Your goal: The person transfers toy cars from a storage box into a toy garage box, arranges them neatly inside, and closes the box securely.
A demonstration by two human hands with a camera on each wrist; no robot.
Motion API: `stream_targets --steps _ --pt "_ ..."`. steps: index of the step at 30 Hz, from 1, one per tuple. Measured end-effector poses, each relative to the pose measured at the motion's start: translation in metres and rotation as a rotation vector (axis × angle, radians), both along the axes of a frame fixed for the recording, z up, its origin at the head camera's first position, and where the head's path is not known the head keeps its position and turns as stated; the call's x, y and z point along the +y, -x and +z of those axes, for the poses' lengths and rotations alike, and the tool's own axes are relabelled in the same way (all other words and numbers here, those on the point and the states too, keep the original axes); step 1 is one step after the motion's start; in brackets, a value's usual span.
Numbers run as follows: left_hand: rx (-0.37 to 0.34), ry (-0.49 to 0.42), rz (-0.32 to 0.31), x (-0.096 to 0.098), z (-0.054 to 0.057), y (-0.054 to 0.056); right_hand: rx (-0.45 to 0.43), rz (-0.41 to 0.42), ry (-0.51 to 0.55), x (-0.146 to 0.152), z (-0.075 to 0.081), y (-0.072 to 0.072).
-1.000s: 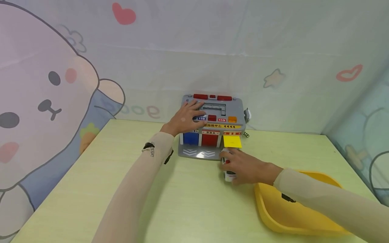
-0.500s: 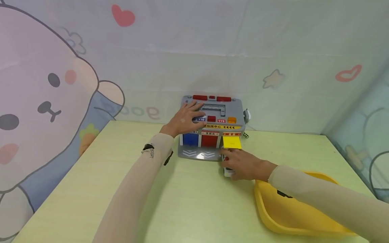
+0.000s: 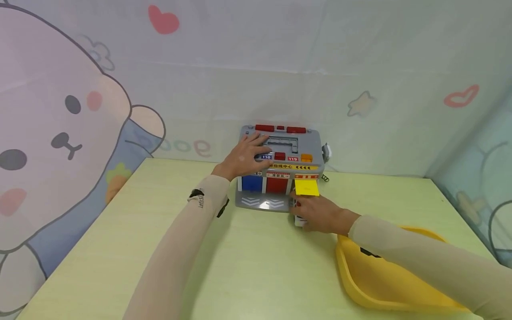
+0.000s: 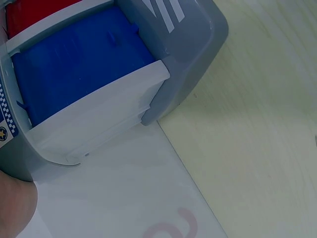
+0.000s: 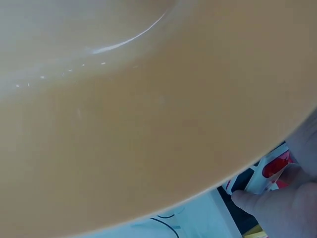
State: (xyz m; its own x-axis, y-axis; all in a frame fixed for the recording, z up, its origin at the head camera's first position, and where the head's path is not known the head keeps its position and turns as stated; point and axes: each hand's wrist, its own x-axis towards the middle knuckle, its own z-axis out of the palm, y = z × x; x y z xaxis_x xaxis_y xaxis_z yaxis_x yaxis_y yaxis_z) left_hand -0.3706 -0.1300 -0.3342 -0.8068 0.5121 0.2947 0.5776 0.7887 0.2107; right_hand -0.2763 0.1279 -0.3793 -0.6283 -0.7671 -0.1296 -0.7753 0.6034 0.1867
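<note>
A grey toy rescue station stands at the back of the table in the head view. Its blue door and red door are down, while a yellow flap sticks out on the right. My left hand rests on the roof's left side with fingers spread. Under the raised flap, my right hand grips a white toy car by its sides, pointing into that bay. The car's red roof light shows between the fingers in the right wrist view; its far end is hidden.
A yellow plastic basin stands at the table's right, below my right forearm, and fills most of the right wrist view. Behind the table hangs a printed cloth, close behind the station.
My right hand has slid the toy car forward, farther in under the yellow flap. The left hand has stayed on the station's roof.
</note>
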Motion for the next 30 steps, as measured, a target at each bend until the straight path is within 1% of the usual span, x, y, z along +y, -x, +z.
stream_targets --steps 3,8,15,18,25,28,30 --pt "-0.007 0.003 -0.002 0.001 0.0 0.0 0.017 -0.006 -0.014 0.0 -0.002 0.001" --pt "-0.005 -0.001 0.005 0.001 0.0 -0.001 0.045 0.005 0.009 0.0 -0.004 0.003" --pt "-0.004 0.003 0.011 0.001 0.0 0.0 0.165 0.046 0.021 0.001 -0.008 0.006" --pt "-0.002 0.004 0.014 0.001 0.001 0.0 0.214 0.047 0.005 0.001 -0.011 0.006" --pt "-0.004 0.0 0.015 0.001 0.0 0.0 0.322 0.044 -0.08 0.002 -0.015 0.003" --pt "-0.006 -0.003 0.012 0.001 0.0 0.0 0.358 0.051 -0.097 0.003 -0.015 0.001" --pt "-0.006 -0.004 0.011 0.001 0.0 0.0 0.372 0.053 -0.09 0.003 -0.015 0.0"
